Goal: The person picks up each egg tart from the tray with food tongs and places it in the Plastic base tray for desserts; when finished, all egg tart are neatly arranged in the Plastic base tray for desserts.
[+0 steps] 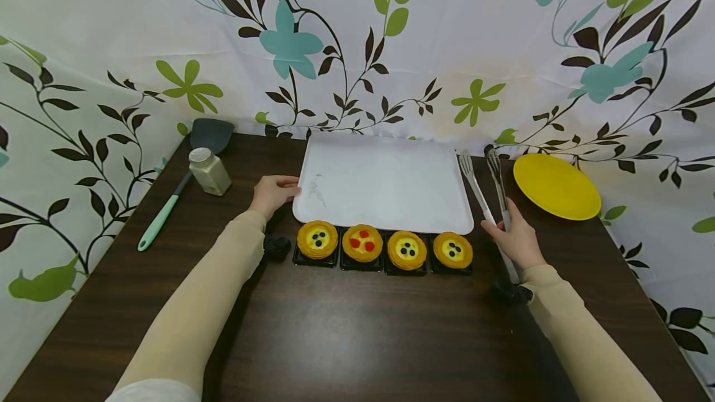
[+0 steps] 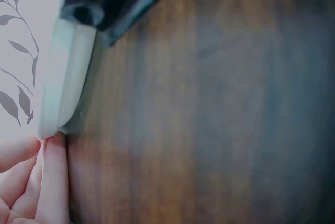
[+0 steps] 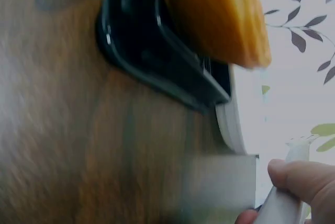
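Observation:
My left hand [image 1: 273, 195] pinches the left rim of a white rectangular tray [image 1: 385, 182]; in the left wrist view its fingers [image 2: 54, 177] meet the tray edge [image 2: 68, 77]. A pair of metal tongs [image 1: 476, 194] is held in my right hand [image 1: 517, 237], the tips pointing toward the back wall and spread apart. In the right wrist view, the thumb [image 3: 301, 177] lies along one tong arm [image 3: 282, 203]. Along the tray's front edge stand several egg tarts in black square holders: one with red dots [image 1: 362, 243], the others, such as the leftmost tart [image 1: 317, 240], with blue dots.
A yellow plate [image 1: 557, 187] lies at the right, near the back. At the left are a shaker jar [image 1: 210, 171] with pale contents and a dark spatula [image 1: 211, 134] with a mint handle. A leaf-patterned cloth [image 1: 346, 36] hangs behind the dark wooden table [image 1: 335, 340].

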The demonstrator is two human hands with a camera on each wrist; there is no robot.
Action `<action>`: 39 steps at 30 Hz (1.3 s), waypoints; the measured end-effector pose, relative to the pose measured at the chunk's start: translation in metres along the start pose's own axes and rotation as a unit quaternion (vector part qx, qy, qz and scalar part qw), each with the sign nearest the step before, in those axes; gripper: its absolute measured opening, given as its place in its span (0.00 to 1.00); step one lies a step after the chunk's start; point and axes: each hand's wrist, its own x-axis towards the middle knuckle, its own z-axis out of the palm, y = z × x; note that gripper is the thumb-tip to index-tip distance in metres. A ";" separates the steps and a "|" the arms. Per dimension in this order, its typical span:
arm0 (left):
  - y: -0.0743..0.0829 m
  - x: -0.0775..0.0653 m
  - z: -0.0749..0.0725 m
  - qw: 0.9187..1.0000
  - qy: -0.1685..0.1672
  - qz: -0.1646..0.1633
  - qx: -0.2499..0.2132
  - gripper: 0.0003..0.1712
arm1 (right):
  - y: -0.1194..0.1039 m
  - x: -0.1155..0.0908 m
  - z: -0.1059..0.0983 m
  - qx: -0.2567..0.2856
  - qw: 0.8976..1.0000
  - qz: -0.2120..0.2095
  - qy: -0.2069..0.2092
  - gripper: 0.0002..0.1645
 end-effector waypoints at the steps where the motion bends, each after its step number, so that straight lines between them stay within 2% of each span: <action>1: 0.000 0.000 0.000 1.000 0.000 0.000 0.000 0.21 | 0.002 0.001 0.000 -0.002 1.000 0.003 -0.001 0.51; 12: 0.002 -0.002 0.002 1.000 -0.001 0.001 0.004 0.21 | 0.014 0.015 0.001 -0.007 0.999 0.040 -0.032 0.51; 18: 0.001 0.000 0.002 1.000 0.001 -0.001 0.001 0.21 | 0.007 0.023 -0.004 -0.014 0.994 0.070 -0.078 0.54; 25: 0.000 0.001 0.001 1.000 0.007 0.000 0.003 0.20 | -0.004 0.031 -0.012 -0.069 0.983 0.100 -0.134 0.57; 29: 0.000 0.001 0.001 1.000 0.007 -0.002 0.003 0.21 | -0.010 0.034 -0.014 -0.101 0.981 0.098 -0.134 0.59; 32: 0.001 0.001 0.001 1.000 0.006 -0.005 0.001 0.21 | -0.011 0.037 -0.012 -0.120 0.981 0.098 -0.115 0.60; 39: 0.003 -0.001 0.001 1.000 0.006 -0.014 0.004 0.21 | -0.013 0.039 -0.009 -0.152 0.978 0.105 -0.098 0.55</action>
